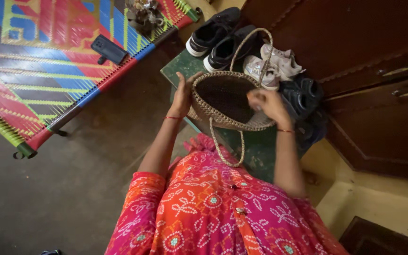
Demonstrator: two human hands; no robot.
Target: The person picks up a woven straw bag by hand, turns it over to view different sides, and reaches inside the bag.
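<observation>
A woven straw basket point(223, 97) with two looped handles rests on a green box point(178, 66), its dark mouth turned up toward me. My left hand point(182, 94) grips the basket's left rim. At the right rim my right hand point(267, 104) is closed on the edge. One handle point(251, 45) arcs up over the shoes behind; the other point(227, 151) hangs down toward my pink and orange dress.
Black sneakers point(218, 35), white shoes point(272, 63) and dark blue sandals point(301, 97) lie on the green box behind the basket. A colourful woven cot point(48, 56) with a dark phone point(109, 48) on it stands at left. Dark wooden cabinet doors point(369, 71) are at right.
</observation>
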